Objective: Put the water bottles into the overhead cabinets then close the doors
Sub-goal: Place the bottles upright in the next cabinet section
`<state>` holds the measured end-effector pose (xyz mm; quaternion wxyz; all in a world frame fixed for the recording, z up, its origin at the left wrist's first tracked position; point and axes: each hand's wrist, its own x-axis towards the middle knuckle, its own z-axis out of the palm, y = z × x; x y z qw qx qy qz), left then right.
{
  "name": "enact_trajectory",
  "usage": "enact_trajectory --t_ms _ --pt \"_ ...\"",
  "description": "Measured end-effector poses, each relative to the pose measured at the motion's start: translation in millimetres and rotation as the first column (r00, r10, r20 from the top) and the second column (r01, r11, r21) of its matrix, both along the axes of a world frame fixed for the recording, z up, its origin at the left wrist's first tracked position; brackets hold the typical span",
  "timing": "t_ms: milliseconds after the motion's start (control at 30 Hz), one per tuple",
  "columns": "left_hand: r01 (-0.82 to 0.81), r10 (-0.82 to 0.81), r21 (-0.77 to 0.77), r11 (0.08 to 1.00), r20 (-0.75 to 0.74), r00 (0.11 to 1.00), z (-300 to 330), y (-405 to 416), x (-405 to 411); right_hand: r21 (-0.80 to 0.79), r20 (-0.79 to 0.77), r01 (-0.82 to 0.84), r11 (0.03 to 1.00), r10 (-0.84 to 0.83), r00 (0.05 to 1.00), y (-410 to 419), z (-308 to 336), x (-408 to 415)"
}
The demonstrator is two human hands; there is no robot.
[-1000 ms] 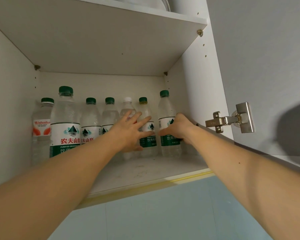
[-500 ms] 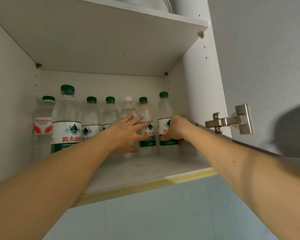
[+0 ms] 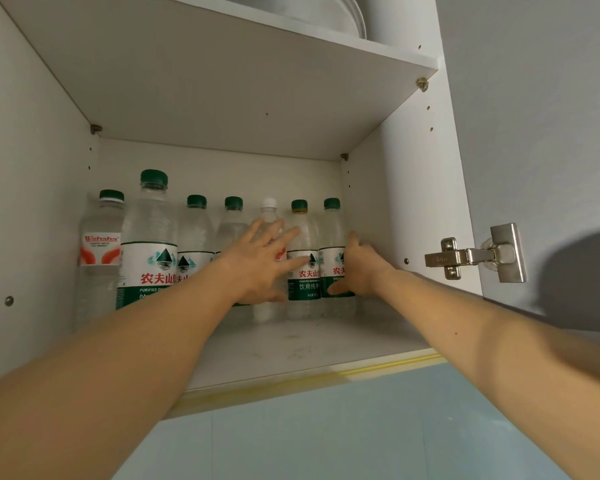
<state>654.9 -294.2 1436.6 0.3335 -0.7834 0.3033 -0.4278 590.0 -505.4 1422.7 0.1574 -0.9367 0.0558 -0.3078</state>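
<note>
seven water bottles (image 3: 302,265) stood upright in a single row along the back edge of the cabinet shelf (image 3: 291,344), from the left wall to near the right wall. the leftmost bottle (image 3: 99,251) carried a red and white label and a green cap. the second bottle (image 3: 149,251) was the tallest, with a green and white label, and stood slightly forward of the rest. the white-capped bottle (image 3: 269,206) was fifth in the row; all others bore green caps.

the left hand (image 3: 260,265) lay against the middle bottles with fingers straight and spread, palm toward the fourth and fifth bottles, fingertips reaching the sixth. it curled around nothing. the right hand (image 3: 359,268) was at the rightmost bottle (image 3: 331,237), thumb across the lower label and fingers curved around its right side, gripping it. that bottle stood touching its neighbour, near the back right corner of the shelf.

the front edge of the shelf showed a yellowish strip. the cabinet door (image 3: 551,133) stood open at the right, its metal hinge (image 3: 475,254) exposed. an upper shelf (image 3: 222,81) spanned the cabinet above the bottles.
</note>
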Motion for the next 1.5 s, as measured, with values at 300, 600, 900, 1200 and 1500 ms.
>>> enact_trajectory --t_ms 300,600,900,1200,1500 --pt "-0.095 0.082 -0.149 0.984 -0.09 0.993 -1.3 1.4 -0.6 -0.725 0.135 0.21 0.656 -0.164 0.977 -0.1 -1.9 -8.7" --pt "-0.072 0.055 -0.154 0.985 -0.11 0.992 3.1 0.4 2.1 -0.837 0.151 0.205 0.507 -0.146 0.978 2.2 4.2 3.5" --pt "-0.076 0.062 -0.143 0.987 -0.102 0.993 5.0 2.7 3.9 -0.829 0.189 0.209 0.519 -0.09 0.978 7.8 1.4 12.2" --pt "-0.064 0.052 -0.14 0.988 -0.084 0.995 4.0 5.0 2.0 -0.822 0.185 0.174 0.542 -0.034 0.982 -5.3 -4.0 14.4" --pt "0.254 -0.312 -0.412 0.875 -0.079 0.947 18.9 15.3 -29.2 -0.67 0.215 0.054 0.741 0.123 0.969 9.5 8.1 -12.6"
